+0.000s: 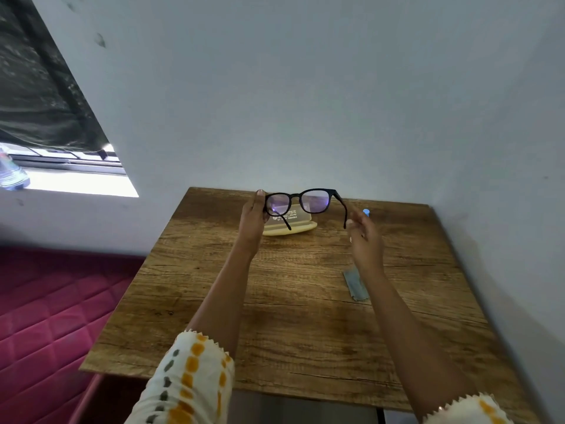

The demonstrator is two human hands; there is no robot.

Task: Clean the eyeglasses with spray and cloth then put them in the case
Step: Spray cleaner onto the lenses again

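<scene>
Soft, dim daylight with wide-angle bending

The brightest patch is the window sill (82, 182) at the left of the frame, blown out to white; the wall (336, 87) above centre is evenly grey. The glasses (301, 203) at centre show purple glare on the lenses. The table (275, 301) edges bow outward, and the sleeves (189, 381) at the bottom look soft and stretched
</scene>
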